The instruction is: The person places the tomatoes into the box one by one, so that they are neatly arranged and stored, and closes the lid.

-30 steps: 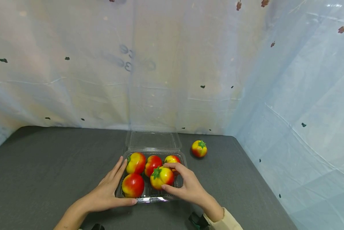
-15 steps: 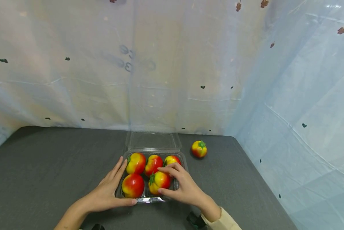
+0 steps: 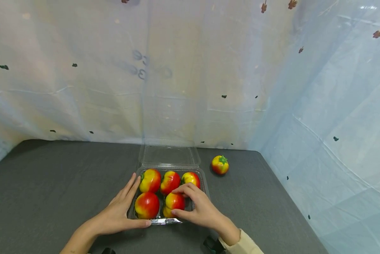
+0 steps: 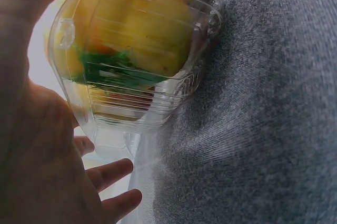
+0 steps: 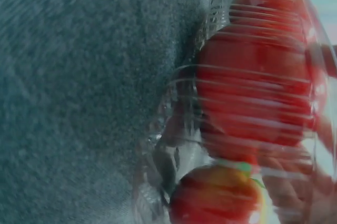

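Note:
A clear plastic clamshell box (image 3: 167, 221) stands with its lid (image 3: 170, 155) folded back. In it lie several glossy red-and-yellow tomato-like fruits, two in front and three behind. My right hand (image 3: 200, 208) holds the front right fruit (image 3: 175, 201) between thumb and fingertips, low in the box beside the front left fruit (image 3: 147, 205). My left hand (image 3: 117, 211) rests along the left side of the box, its fingers straight and its thumb at the front rim. In the left wrist view, a green leafy top (image 4: 113, 69) shows through the ribbed wall.
Another fruit (image 3: 220, 164) with a green leafy top sits on the dark grey tabletop (image 3: 66, 183), right of the lid. A pale plastic sheet (image 3: 190, 70) hangs behind the table, and a bluish one (image 3: 339, 116) hangs along the right side.
My right hand has moved slightly left and down with its fruit, which has turned so its green top no longer shows. The left hand and box have stayed put.

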Tool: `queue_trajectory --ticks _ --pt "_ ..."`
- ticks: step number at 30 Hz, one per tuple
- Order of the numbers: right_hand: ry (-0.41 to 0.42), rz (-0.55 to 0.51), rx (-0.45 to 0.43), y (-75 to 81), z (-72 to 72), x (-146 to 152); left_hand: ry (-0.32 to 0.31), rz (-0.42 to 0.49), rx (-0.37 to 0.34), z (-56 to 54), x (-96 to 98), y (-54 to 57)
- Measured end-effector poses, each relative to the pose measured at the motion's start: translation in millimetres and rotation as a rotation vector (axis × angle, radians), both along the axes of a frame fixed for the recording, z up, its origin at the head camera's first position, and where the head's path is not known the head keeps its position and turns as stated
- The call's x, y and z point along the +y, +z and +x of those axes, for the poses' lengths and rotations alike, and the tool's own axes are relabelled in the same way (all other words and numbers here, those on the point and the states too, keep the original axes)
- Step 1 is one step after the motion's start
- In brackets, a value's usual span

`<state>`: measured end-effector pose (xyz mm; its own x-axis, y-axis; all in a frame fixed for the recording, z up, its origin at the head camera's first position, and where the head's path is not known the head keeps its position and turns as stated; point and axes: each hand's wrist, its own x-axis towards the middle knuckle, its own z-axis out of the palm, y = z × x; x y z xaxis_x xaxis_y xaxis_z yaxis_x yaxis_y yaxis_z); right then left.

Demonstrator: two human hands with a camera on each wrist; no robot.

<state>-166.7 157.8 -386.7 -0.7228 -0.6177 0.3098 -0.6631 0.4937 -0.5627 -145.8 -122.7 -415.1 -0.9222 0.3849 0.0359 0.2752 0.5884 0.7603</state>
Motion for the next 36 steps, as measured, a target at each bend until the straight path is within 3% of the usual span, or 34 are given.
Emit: queue_trajectory --ticks 9,19,36 --pt "-0.039 -0.018 -0.042 -2.8 1.5 -5.9 0.002 -0.004 0.004 0.8 0.3 0.6" --pt "-0.005 -0.031 -0.027 -6.4 0.0 -14.2 0.008 -0.018 -0.005 0.6 1.0 1.2" --pt "-0.023 -0.071 -0.047 -1.0 0.3 -0.7 -0.001 -0.011 -0.008 -0.8 0.5 0.2"
